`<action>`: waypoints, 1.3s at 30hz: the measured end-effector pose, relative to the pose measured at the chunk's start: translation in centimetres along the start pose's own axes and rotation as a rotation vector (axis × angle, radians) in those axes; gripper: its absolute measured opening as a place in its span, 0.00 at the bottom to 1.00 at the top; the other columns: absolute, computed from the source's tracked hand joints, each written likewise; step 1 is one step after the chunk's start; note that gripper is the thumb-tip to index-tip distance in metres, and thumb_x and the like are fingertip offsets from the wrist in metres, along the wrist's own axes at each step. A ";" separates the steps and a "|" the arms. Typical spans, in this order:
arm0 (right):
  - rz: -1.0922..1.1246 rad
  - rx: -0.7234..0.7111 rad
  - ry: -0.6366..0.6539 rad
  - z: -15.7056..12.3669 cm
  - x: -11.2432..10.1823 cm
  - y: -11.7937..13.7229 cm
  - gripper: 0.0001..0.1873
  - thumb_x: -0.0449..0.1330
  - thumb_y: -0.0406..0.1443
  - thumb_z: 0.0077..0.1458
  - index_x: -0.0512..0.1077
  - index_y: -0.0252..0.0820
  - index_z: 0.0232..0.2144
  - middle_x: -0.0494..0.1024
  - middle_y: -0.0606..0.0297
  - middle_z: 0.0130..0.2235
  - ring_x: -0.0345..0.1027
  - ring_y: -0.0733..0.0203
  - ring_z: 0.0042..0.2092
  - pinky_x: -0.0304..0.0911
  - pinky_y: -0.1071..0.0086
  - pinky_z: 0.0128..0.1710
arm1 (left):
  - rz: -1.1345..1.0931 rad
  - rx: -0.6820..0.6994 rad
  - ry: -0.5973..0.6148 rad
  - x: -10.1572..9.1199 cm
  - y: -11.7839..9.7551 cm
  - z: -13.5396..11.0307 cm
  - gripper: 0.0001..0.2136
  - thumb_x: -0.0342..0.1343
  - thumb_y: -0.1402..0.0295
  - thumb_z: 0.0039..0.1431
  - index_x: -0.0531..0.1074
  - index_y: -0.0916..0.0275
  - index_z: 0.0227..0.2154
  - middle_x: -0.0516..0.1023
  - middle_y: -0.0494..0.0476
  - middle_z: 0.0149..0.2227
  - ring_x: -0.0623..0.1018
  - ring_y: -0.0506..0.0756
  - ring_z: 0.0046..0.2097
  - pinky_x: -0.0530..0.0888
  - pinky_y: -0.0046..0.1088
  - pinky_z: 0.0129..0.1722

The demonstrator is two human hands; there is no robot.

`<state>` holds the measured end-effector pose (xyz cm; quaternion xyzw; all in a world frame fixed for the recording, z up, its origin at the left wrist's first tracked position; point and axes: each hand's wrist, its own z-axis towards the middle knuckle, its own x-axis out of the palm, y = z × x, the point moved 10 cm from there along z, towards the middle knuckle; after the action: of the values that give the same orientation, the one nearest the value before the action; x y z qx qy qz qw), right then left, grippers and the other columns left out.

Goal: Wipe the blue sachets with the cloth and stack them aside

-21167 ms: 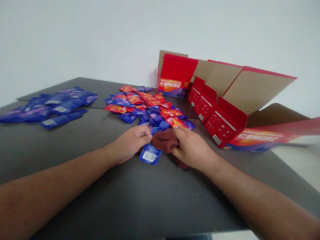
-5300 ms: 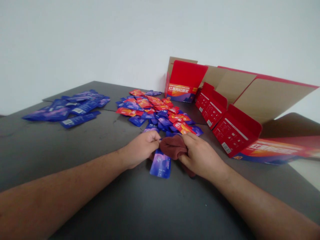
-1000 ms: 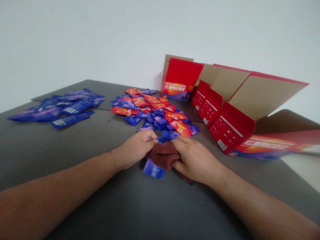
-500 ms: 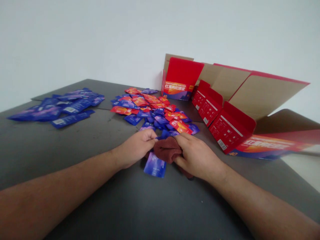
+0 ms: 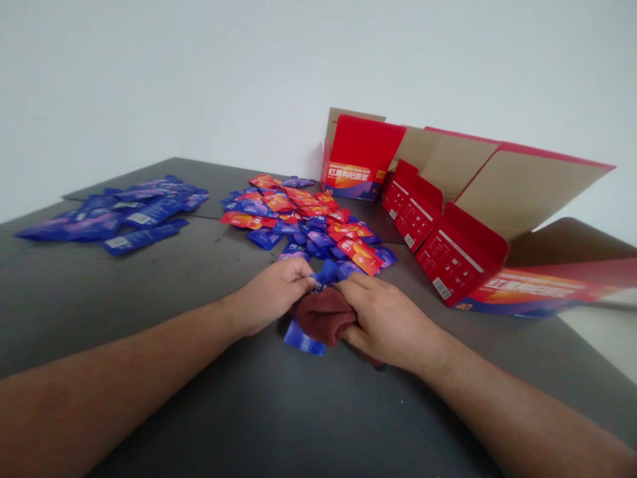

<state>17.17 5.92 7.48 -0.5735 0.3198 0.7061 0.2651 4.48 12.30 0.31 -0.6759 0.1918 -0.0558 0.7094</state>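
Observation:
Between my hands is a blue sachet, its top end pinched by my left hand. A brown cloth is bunched in my right hand and lies against the sachet's face, covering much of it. Beneath the cloth, the end of a second blue sachet pokes out on the dark table. Just beyond my hands spreads a mixed heap of red and blue sachets.
At the left lies a pile of larger blue pouches. An open red carton stands by the wall at the back. More open cartons line the right side, flaps raised, with another printed box near the right edge.
My right hand has shifted the cloth slightly left and toward me, showing more of the held sachet's top and less of the one underneath. My left hand keeps its place.

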 end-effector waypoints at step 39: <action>-0.070 0.052 -0.071 0.0 -0.6 -0.9 0.08 0.62 0.33 0.57 0.71 0.41 0.40 0.75 0.60 0.41 0.69 0.54 0.43 0.65 0.63 0.43 | -0.181 -0.114 -0.074 0.1 0.6 -0.1 0.10 0.59 0.59 0.59 0.67 0.60 0.33 0.72 0.51 0.28 0.73 0.53 0.27 0.74 0.31 0.29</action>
<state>17.96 6.53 7.96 -0.5520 0.3083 0.7077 0.3154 4.44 12.20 -0.29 -0.7314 0.1067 -0.0838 0.6683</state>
